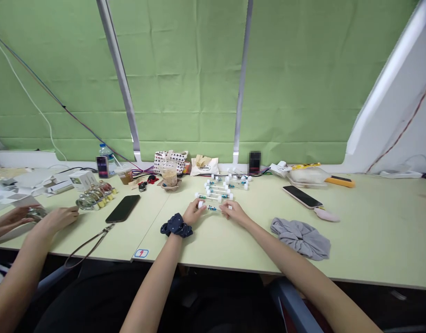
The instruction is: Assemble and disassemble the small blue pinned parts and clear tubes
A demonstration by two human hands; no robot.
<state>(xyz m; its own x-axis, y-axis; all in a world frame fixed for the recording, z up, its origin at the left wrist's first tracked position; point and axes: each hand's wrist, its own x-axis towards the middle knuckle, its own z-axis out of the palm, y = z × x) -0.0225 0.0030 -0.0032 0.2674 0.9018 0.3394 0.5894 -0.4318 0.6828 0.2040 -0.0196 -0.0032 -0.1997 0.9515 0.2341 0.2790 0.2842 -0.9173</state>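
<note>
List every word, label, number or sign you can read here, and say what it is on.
No text reads clearly.
Sticker on the table edge: a red sign in a blue frame, no legible words.
White pouch: dark oval label, too blurred.
White box: print too small.

Bright, soft, even light filled the scene. The left hand (194,213) and right hand (235,212) cast only faint shadows on the pale surface (233,245). The clear tube (214,208) pinched between them looked small and soft in detail. Below the hands, the space under the surface was dark. Wide-lens distortion tilted the metal posts (119,78) beyond the hands outward. A dark item (255,162) beyond the right hand was pixel-blurred.
</note>
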